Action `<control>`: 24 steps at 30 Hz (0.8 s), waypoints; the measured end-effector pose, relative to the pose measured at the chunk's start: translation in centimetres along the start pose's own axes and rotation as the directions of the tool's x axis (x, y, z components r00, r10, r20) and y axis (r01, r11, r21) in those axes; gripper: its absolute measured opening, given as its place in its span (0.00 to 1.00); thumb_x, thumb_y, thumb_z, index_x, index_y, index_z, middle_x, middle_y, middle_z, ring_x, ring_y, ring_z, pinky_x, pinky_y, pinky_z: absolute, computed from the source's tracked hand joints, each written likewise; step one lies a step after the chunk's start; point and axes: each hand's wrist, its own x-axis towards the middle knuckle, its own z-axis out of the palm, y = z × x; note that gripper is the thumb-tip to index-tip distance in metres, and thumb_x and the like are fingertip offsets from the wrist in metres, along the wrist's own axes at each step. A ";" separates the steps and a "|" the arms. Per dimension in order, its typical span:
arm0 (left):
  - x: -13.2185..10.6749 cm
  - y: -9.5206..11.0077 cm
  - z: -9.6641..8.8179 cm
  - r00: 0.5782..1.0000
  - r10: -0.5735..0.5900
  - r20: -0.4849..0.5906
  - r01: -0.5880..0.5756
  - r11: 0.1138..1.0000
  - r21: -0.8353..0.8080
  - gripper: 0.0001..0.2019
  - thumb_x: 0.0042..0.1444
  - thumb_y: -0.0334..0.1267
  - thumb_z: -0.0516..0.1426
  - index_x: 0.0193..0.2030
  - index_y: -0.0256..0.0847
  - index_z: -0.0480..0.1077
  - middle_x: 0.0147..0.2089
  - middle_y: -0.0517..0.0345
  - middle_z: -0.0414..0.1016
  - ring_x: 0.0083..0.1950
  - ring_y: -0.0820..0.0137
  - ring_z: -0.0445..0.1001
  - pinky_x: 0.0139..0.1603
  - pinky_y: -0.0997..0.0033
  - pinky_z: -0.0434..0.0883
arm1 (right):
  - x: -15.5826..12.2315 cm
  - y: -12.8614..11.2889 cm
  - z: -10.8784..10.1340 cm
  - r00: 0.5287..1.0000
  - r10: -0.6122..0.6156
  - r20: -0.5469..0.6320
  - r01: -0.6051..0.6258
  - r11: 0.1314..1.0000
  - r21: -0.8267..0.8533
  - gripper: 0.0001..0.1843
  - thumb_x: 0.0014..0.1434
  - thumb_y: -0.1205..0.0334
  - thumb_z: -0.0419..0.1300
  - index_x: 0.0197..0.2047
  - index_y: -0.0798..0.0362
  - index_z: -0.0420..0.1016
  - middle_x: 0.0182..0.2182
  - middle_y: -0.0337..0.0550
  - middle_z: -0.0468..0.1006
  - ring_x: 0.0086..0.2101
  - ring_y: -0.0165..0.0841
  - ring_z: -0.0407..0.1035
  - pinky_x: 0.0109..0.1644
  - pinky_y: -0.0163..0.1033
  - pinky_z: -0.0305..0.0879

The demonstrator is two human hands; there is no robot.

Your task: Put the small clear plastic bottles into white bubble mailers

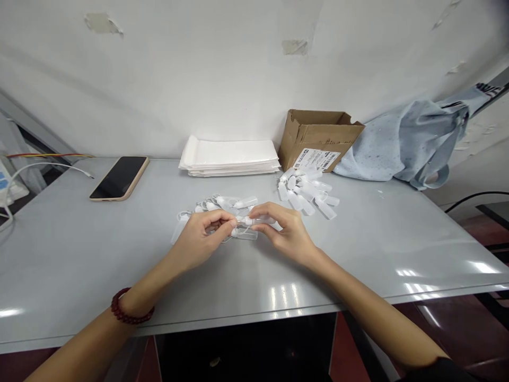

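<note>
My left hand (202, 236) and my right hand (284, 231) meet over the middle of the grey table (79, 249), fingers pinched together on a small clear plastic tube with a white cap (243, 219). The left fingertips grip the cap end, the right fingers hold the tube body. Just behind and under the hands lies a loose pile of similar clear capped tubes (222, 204). A second pile of the same tubes (308, 191) lies further back to the right. A dark red bead bracelet (129, 313) sits on my left wrist.
A phone (119, 178) lies screen-up at the back left near white cables (47, 167). A stack of white padded envelopes (230, 156) and an open cardboard box (318, 138) stand against the wall. A light blue cloth bag (417, 143) lies at the back right.
</note>
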 end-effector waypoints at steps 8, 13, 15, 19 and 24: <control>0.1 0.3 0.2 1.000 0.012 -0.027 -0.012 1.000 0.002 0.09 0.58 0.39 0.55 0.31 0.40 0.73 0.23 0.64 0.68 0.26 0.75 0.66 0.28 0.77 0.64 | -0.2 0.1 0.5 1.000 -0.001 -0.031 0.001 1.000 0.001 0.06 0.58 0.70 0.59 0.39 0.51 0.72 0.36 0.40 0.79 0.37 0.31 0.73 0.41 0.36 0.70; 0.0 0.5 0.1 0.999 0.009 -0.047 -0.008 1.000 0.013 0.10 0.58 0.40 0.54 0.32 0.39 0.73 0.24 0.62 0.70 0.27 0.74 0.67 0.29 0.76 0.65 | 0.1 -0.1 0.3 0.999 0.024 -0.041 -0.024 1.000 -0.001 0.05 0.57 0.68 0.61 0.38 0.51 0.73 0.36 0.40 0.79 0.36 0.31 0.73 0.40 0.37 0.70; 0.0 0.6 0.0 0.998 0.012 -0.054 -0.011 1.000 0.013 0.10 0.58 0.41 0.54 0.33 0.39 0.73 0.25 0.62 0.70 0.27 0.73 0.68 0.29 0.75 0.65 | 0.3 -0.1 0.1 0.998 0.037 -0.045 -0.037 0.999 0.004 0.05 0.57 0.67 0.62 0.38 0.51 0.73 0.36 0.40 0.79 0.37 0.32 0.74 0.40 0.37 0.70; 0.0 0.7 -0.1 0.996 0.002 -0.084 -0.002 1.000 0.005 0.10 0.58 0.41 0.54 0.33 0.40 0.73 0.25 0.62 0.70 0.28 0.73 0.68 0.29 0.76 0.65 | 0.4 0.0 -0.2 0.997 0.045 -0.057 -0.045 0.999 0.017 0.06 0.56 0.68 0.63 0.38 0.51 0.73 0.36 0.40 0.80 0.38 0.32 0.74 0.41 0.36 0.69; 0.1 0.7 0.1 0.992 -0.041 -0.117 0.041 0.999 0.002 0.11 0.58 0.41 0.54 0.30 0.40 0.73 0.23 0.63 0.69 0.26 0.75 0.67 0.26 0.77 0.64 | 0.3 0.1 -0.1 0.997 0.037 -0.064 -0.037 0.999 0.004 0.06 0.55 0.68 0.63 0.38 0.51 0.73 0.36 0.41 0.80 0.38 0.33 0.74 0.42 0.37 0.70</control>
